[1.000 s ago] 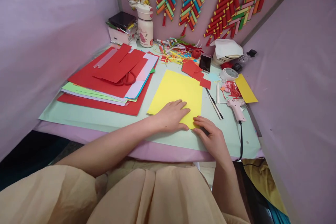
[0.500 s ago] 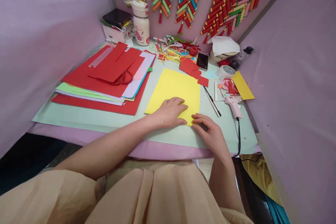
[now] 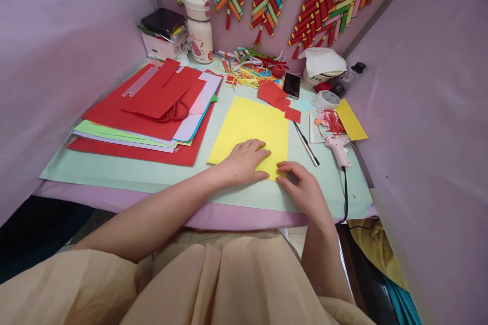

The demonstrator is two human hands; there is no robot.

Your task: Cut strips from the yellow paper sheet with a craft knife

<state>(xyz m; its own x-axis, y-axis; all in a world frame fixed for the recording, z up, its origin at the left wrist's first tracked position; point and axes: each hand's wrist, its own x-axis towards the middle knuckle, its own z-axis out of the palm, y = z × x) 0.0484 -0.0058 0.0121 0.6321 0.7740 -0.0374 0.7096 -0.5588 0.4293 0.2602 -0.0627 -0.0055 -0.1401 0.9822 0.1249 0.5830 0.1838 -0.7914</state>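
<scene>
A sheet of yellow paper (image 3: 253,122) lies flat on the table in front of me. My left hand (image 3: 246,161) rests palm down on its lower part, fingers stretched out. At the sheet's near right corner, my right hand (image 3: 299,183) has thumb and fingertips curled round the paper's edge. To the right of the sheet lie a dark pen (image 3: 306,144) and a small red paper square (image 3: 293,114).
Stacked coloured paper with red sheets (image 3: 141,89) and red-handled scissors (image 3: 178,111) is at left. A pink glue gun (image 3: 338,151), tape roll (image 3: 327,99), phone (image 3: 292,85), bowl (image 3: 322,68) and bottle (image 3: 200,33) stand around. Paper scraps (image 3: 247,77) lie at the back.
The view has shifted slightly, so everything sits a little further left and up. Both hands keep nearly the same places on the yellow paper.
</scene>
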